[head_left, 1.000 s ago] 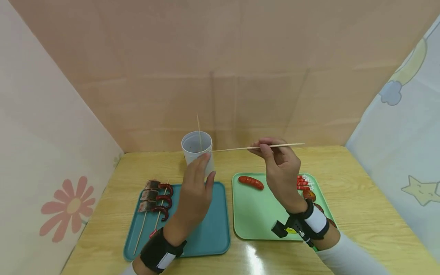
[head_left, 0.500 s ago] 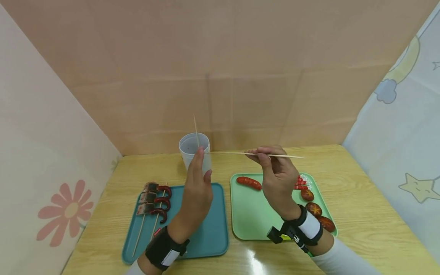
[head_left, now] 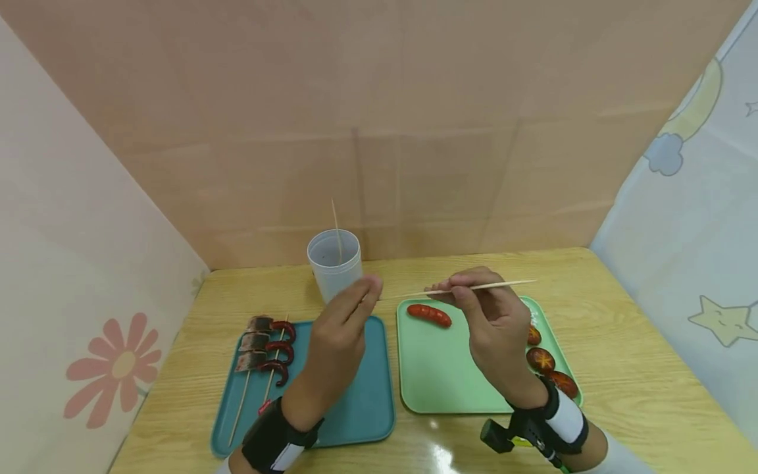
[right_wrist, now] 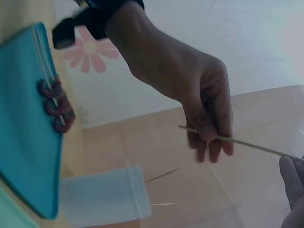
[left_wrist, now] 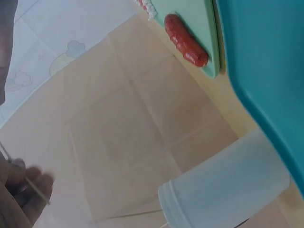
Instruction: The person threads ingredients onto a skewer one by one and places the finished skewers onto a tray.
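Note:
A thin wooden skewer [head_left: 509, 284] runs roughly level between my two hands, above the table. My right hand [head_left: 497, 336] pinches it near the middle with thumb and fingers, and its right end sticks out past that hand. My left hand [head_left: 340, 339] has its thumb and fingers closed on the skewer's left end, as the right wrist view shows. Behind the left hand stands a white cup [head_left: 334, 276] with thin sticks [right_wrist: 162, 175] poking out. A red sausage [head_left: 429, 315] lies on the green tray [head_left: 438, 375], below and left of my right hand.
A blue tray [head_left: 361, 411] lies under my left arm, bearing skewered grey-brown pieces [head_left: 253, 342] and skewered dark red curled tentacles [head_left: 280, 352]. Several round brown mushroom-like pieces [head_left: 541, 360] sit along the green tray's right side. A brown backdrop [head_left: 379, 164] rises behind the table.
Both hands have come lower and nearer to me with the skewer. My left fingers, straight against its end before, are now bent and pinch it.

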`<action>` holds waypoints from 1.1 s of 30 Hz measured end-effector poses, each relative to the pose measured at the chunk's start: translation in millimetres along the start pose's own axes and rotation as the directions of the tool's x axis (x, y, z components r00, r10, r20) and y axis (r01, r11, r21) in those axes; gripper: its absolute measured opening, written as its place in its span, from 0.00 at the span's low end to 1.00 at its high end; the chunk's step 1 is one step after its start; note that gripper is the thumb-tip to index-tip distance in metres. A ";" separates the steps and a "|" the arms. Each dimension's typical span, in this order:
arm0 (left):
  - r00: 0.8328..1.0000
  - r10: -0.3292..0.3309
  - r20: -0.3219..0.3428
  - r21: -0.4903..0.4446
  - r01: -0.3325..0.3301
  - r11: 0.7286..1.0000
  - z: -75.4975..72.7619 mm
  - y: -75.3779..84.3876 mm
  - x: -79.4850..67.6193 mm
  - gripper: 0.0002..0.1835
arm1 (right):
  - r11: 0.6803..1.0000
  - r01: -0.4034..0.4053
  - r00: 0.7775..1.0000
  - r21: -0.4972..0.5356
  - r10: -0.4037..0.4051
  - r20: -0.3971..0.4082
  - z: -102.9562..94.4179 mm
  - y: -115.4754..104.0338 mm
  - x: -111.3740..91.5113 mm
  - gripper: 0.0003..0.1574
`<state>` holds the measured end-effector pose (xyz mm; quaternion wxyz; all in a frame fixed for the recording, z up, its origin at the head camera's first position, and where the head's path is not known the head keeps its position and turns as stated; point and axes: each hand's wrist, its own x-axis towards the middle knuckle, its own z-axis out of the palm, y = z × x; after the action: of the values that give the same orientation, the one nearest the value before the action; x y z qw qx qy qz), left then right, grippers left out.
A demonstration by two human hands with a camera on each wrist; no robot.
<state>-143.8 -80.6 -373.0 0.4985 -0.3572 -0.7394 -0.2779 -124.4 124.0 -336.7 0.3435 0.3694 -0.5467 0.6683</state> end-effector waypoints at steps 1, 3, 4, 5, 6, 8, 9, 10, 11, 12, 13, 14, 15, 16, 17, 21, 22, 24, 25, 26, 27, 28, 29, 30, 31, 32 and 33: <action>1.000 0.009 0.026 -0.015 -0.008 1.000 -0.4 1.0 -2.2 0.21 | 0.999 -0.035 0.999 -0.005 0.035 0.013 -3.0 -2.7 -5.0 0.09; 0.996 0.022 0.086 -0.034 -0.019 0.999 -0.5 2.9 -7.7 0.21 | 0.996 -0.086 0.996 -0.004 0.086 0.025 -9.2 -5.5 -14.6 0.11; 0.993 0.023 0.118 -0.044 -0.017 0.999 -0.4 3.6 -10.7 0.20 | 0.994 -0.113 0.993 -0.011 0.113 0.031 -12.6 -6.3 -19.3 0.13; 0.989 0.020 0.146 -0.054 -0.013 0.998 -0.1 4.1 -13.7 0.19 | 0.991 -0.137 0.990 -0.008 0.137 0.045 -16.3 -6.5 -23.7 0.14; 0.985 0.015 0.172 -0.060 -0.005 0.998 0.4 4.2 -16.5 0.18 | 0.984 -0.176 0.982 -0.029 0.178 0.057 -20.8 -6.8 -27.5 0.15; 0.977 -0.002 0.214 -0.061 0.016 0.998 1.1 3.2 -22.8 0.18 | 0.951 -0.271 0.954 -0.146 0.286 0.091 -31.9 -7.2 -34.0 0.17; 0.973 -0.018 0.231 -0.060 0.033 0.998 1.1 2.2 -26.3 0.18 | 0.910 -0.323 0.928 -0.262 0.358 0.101 -39.0 -7.3 -36.5 0.17; 0.968 -0.036 0.247 -0.054 0.051 0.997 0.8 0.7 -30.1 0.19 | 0.841 -0.359 0.894 -0.405 0.434 0.109 -47.0 -7.0 -38.8 0.17; 0.965 -0.054 0.258 -0.043 0.067 0.997 0.4 -1.1 -34.0 0.20 | 0.736 -0.369 0.852 -0.567 0.511 0.109 -56.6 -6.4 -40.9 0.18; 0.962 -0.069 0.265 -0.028 0.079 0.996 -0.2 -3.1 -38.2 0.21 | 0.594 -0.340 0.805 -0.729 0.585 0.101 -67.5 -5.6 -43.3 0.21; 0.958 -0.087 0.273 -0.013 0.094 0.995 -1.2 -5.2 -42.7 0.21 | 0.447 -0.278 0.757 -0.850 0.647 0.092 -78.9 -4.3 -46.2 0.24; 0.954 -0.106 0.281 0.001 0.110 0.994 -2.4 -7.2 -47.3 0.22 | 0.301 -0.202 0.709 -0.932 0.701 0.073 -90.8 -2.3 -49.6 0.25; 0.949 -0.123 0.289 0.014 0.124 0.992 -3.8 -9.2 -52.0 0.22 | 0.198 -0.145 0.667 -0.969 0.744 0.052 -103.0 0.4 -53.3 0.25; 0.944 -0.137 0.300 0.029 0.134 0.991 -5.4 -11.0 -56.8 0.22 | 0.117 -0.103 0.629 -0.988 0.777 0.026 -114.7 3.0 -57.7 0.24; 0.940 -0.148 0.308 0.044 0.141 0.989 -6.9 -12.7 -61.5 0.23 | 0.054 -0.075 0.598 -0.996 0.802 -0.002 -125.7 5.6 -62.2 0.23; 0.914 -0.186 0.360 0.082 0.168 0.982 -13.5 -17.4 -78.8 0.25 | -0.035 -0.097 0.525 -0.995 0.847 -0.081 -155.0 15.4 -76.6 0.21; 0.907 -0.196 0.372 0.089 0.175 0.980 -15.1 -18.1 -82.2 0.25 | -0.042 -0.106 0.521 -0.993 0.849 -0.092 -158.2 17.1 -78.7 0.21; 0.895 -0.218 0.389 0.104 0.192 0.976 -17.9 -19.3 -87.8 0.25 | -0.039 -0.102 0.530 -0.994 0.844 -0.088 -162.0 20.4 -81.3 0.22; 0.890 -0.228 0.395 0.113 0.199 0.973 -19.1 -19.7 -89.9 0.25 | -0.037 -0.102 0.537 -0.994 0.839 -0.087 -162.7 21.7 -81.9 0.22; 0.885 -0.240 0.399 0.121 0.209 0.970 -20.2 -19.9 -91.7 0.25 | -0.040 -0.106 0.542 -0.994 0.836 -0.091 -162.7 22.7 -82.2 0.23; 0.881 -0.252 0.401 0.127 0.219 0.967 -20.9 -20.3 -93.4 0.25 | -0.043 -0.111 0.545 -0.993 0.833 -0.097 -162.6 24.0 -82.4 0.24; 0.877 -0.263 0.402 0.129 0.230 0.965 -21.5 -20.3 -94.7 0.25 | -0.047 -0.118 0.550 -0.992 0.829 -0.104 -162.1 25.0 -82.4 0.25; 0.875 -0.270 0.402 0.132 0.237 0.963 -22.1 -20.2 -95.7 0.25 | -0.051 -0.123 0.555 -0.991 0.824 -0.111 -161.9 26.0 -82.4 0.25; 0.873 -0.276 0.402 0.131 0.244 0.961 -22.2 -20.2 -96.7 0.25 | -0.056 -0.130 0.559 -0.990 0.821 -0.120 -161.5 26.9 -82.6 0.26; 0.872 -0.280 0.402 0.129 0.248 0.960 -22.6 -20.1 -97.6 0.25 | -0.058 -0.136 0.561 -0.989 0.818 -0.125 -161.1 27.9 -82.6 0.26; 0.871 -0.282 0.401 0.127 0.252 0.959 -22.9 -20.0 -98.6 0.24 | -0.061 -0.140 0.564 -0.988 0.815 -0.130 -160.6 28.9 -82.8 0.26; 0.872 -0.281 0.401 0.125 0.252 0.960 -23.1 -19.9 -99.3 0.25 | -0.057 -0.138 0.572 -0.989 0.811 -0.127 -160.7 30.0 -83.0 0.26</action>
<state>-122.7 -134.9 -458.9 0.2990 -0.2853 -0.8795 -0.2361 -128.5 272.7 -444.0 0.0479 -0.0056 -0.9927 0.1110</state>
